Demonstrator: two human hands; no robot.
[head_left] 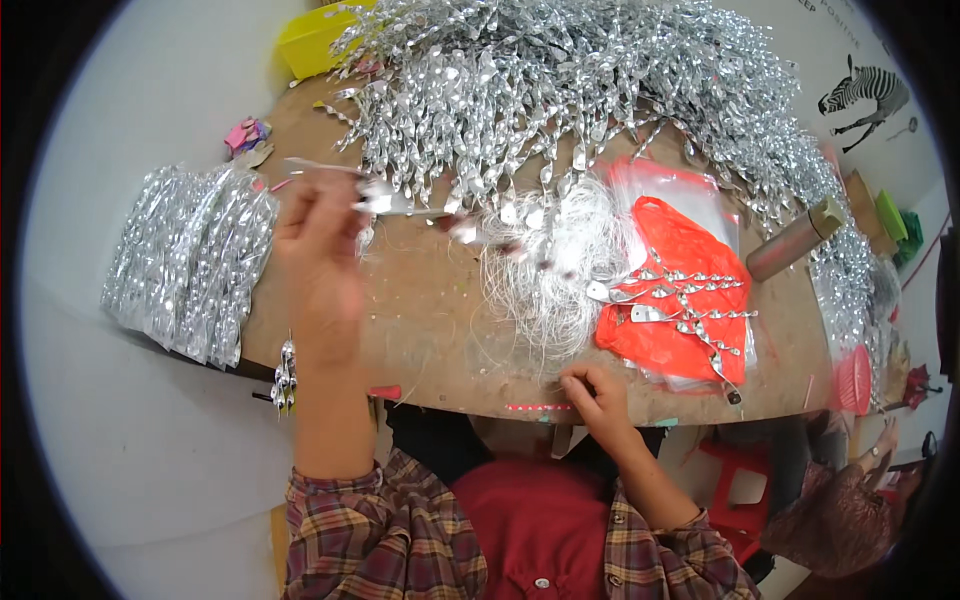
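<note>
My left hand (325, 230) is raised over the left part of the table, smeared by motion. Its fingers are closed on a shiny silver twisted strip (380, 197), which trails blurred to the right. Down at the table's near edge is my right hand (598, 402), thumb and fingertips pressed together; whatever is between them is too small to make out. Just beyond it lies a loose tangle of white string (555, 290). Several silver spirals (690, 290) rest on a red plastic bag (660, 235), beside the tangle.
A large heap of silver spirals (570, 80) covers the table's far side. Bagged spirals (190, 265) lie at the left, and a yellow bin (312, 45) stands behind. A metal flask (795, 240) leans at the right. Another person (840, 505) sits at lower right, near a red stool (738, 490).
</note>
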